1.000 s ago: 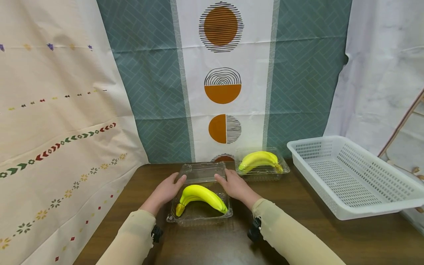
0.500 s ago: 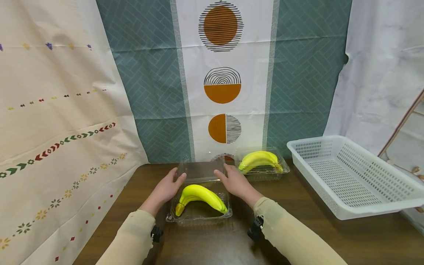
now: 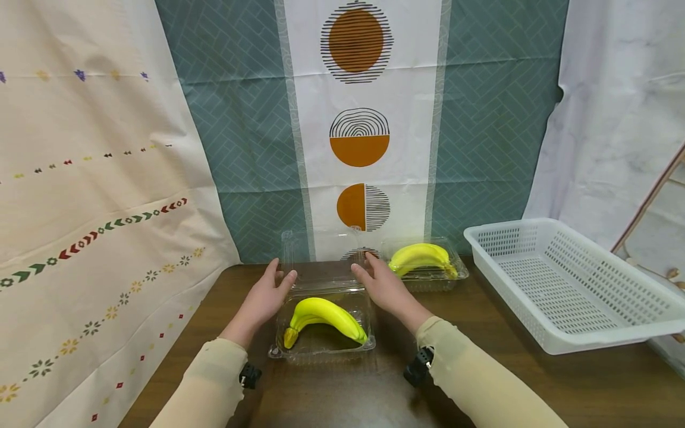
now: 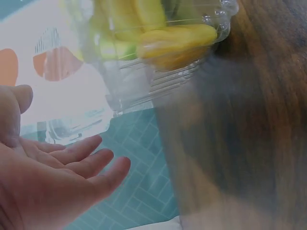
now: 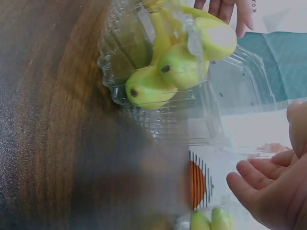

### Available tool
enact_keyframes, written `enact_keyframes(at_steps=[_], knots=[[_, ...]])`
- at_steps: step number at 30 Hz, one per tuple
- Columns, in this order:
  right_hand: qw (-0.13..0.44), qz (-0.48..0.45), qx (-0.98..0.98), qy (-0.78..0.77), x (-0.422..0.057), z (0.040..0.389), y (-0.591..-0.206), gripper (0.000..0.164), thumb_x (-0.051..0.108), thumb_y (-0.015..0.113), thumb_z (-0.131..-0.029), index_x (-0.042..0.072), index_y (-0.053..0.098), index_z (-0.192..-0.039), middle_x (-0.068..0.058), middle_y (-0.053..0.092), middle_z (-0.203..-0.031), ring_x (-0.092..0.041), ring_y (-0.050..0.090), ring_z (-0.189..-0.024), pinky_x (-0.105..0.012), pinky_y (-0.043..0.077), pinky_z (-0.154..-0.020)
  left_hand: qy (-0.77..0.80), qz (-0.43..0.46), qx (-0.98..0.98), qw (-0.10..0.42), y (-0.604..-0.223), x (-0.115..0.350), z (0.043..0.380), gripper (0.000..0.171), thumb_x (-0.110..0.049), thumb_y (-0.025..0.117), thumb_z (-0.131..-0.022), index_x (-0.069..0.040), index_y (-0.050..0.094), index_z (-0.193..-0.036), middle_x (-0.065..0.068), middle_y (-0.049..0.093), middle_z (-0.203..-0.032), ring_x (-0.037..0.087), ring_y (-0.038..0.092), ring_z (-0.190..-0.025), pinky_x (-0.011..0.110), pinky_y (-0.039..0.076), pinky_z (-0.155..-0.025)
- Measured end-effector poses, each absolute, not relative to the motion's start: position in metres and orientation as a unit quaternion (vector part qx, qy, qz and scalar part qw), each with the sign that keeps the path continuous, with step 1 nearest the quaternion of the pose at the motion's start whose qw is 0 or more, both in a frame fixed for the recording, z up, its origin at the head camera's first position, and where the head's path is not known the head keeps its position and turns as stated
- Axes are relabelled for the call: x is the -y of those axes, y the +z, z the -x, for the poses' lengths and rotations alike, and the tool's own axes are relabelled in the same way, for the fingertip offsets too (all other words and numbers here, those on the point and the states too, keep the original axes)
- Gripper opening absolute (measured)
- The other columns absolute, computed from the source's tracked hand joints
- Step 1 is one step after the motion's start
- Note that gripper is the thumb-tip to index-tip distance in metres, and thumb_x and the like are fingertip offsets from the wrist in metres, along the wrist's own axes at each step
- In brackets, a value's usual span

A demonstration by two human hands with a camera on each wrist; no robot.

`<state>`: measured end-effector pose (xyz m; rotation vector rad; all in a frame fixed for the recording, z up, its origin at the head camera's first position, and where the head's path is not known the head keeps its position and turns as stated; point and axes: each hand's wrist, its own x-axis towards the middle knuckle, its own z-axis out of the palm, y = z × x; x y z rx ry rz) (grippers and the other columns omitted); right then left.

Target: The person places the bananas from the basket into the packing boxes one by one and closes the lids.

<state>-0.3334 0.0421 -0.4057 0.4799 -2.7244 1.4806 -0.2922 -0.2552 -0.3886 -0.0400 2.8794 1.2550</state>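
A clear plastic clamshell container [image 3: 321, 358] stands on the table with its lid [image 3: 321, 270] raised at the back. Inside its base lies a bunch of yellow bananas [image 3: 327, 315], stem end to the left. My left hand [image 3: 264, 294] is beside the lid's left edge; in the left wrist view the fingers [image 4: 108, 182] are extended and hold nothing. On the other side, my right hand [image 3: 387, 290] is by the lid's right edge, its fingers [image 5: 242, 187] loosely bent in the right wrist view. Whether either hand touches the lid I cannot tell.
Behind and to the right, a second clear container [image 3: 430, 285] holds more bananas [image 3: 420, 258], with its lid down. A white perforated plastic basket [image 3: 562, 342] occupies the right side of the wooden table [image 3: 332, 398]. Patterned cloths [image 3: 257, 131] hang along the back and sides.
The near container's lid has swung up from a lower, backward-leaning position to a more upright one. Both hands have moved slightly up and outward, away from its edges. The bananas stay put.
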Motion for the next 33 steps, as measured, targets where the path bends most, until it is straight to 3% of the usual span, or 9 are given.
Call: enact_keyframes(at_steps=[11, 22, 33], knots=[[0.023, -0.162, 0.863, 0.478, -0.046, 0.327, -0.393, 0.079, 0.052, 0.053, -0.116, 0.003, 0.029, -0.174, -0.02, 0.052, -0.163, -0.04, 0.053, -0.149, -0.059, 0.043, -0.121, 0.401, 0.005, -0.916, -0.017, -0.379, 0.256, 0.286, 0.1, -0.069, 0.046, -0.112, -0.01, -0.003, -0.178, 0.025, 0.034, -0.175, 0.051, 0.036, -0.158, 0.072, 0.032, -0.124], [0.033, -0.179, 0.855, 0.486, -0.049, 0.318, -0.385, 0.079, 0.049, 0.055, -0.116, 0.001, 0.028, -0.174, -0.019, 0.054, -0.162, -0.039, 0.055, -0.147, -0.057, 0.044, -0.121, 0.402, -0.011, -0.915, -0.027, -0.372, 0.257, 0.268, 0.095, -0.063, 0.046, -0.115, -0.008, 0.002, -0.178, 0.026, 0.035, -0.174, 0.051, 0.035, -0.159, 0.071, 0.031, -0.124], [0.038, -0.195, 0.849, 0.49, -0.055, 0.303, -0.382, 0.078, 0.048, 0.056, -0.116, 0.005, 0.029, -0.175, -0.016, 0.056, -0.16, -0.037, 0.055, -0.148, -0.058, 0.042, -0.122, 0.402, -0.016, -0.915, -0.029, -0.373, 0.26, 0.249, 0.096, -0.067, 0.047, -0.113, -0.011, 0.007, -0.179, 0.023, 0.033, -0.176, 0.05, 0.034, -0.16, 0.071, 0.03, -0.125]])
